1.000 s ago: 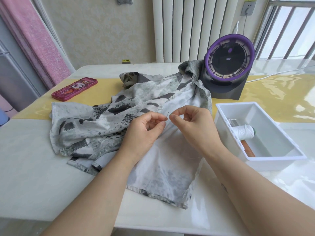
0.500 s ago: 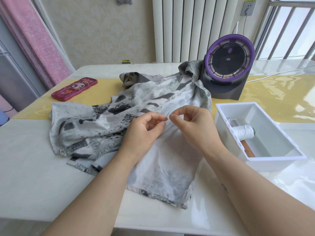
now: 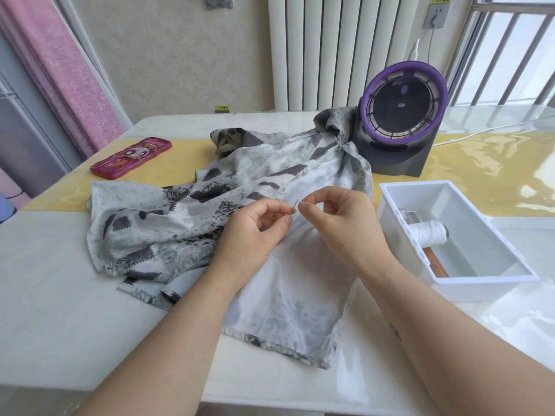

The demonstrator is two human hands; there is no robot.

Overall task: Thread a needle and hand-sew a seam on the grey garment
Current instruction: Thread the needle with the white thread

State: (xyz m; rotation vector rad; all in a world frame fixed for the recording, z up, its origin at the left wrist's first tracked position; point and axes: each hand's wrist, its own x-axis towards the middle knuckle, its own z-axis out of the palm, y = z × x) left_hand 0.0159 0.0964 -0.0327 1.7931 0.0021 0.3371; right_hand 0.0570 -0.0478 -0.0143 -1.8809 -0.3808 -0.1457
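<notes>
Head: left fingers [image 3: 271,205] tight around needle [image 3: 295,205].

Eye of needle [image 3: 294,206] too small, spool [image 3: 430,233] half behind box [image 3: 397,235] wall

Yellow sticker [image 3: 221,107], upper centre of the frame, at the foot of the wall just above the table edge. It carries black Chinese characters. The first two look like 小心; the rest are too small to read.

Second yellow sticker [image 3: 440,0], top right edge, directly above the wall socket [image 3: 432,15]. Same black print, also opening 小心, remainder unclear.

Purple-rimmed fan [image 3: 402,100], right of centre. Small pale mark on the dark hub, about three glyphs, illegible.
</notes>
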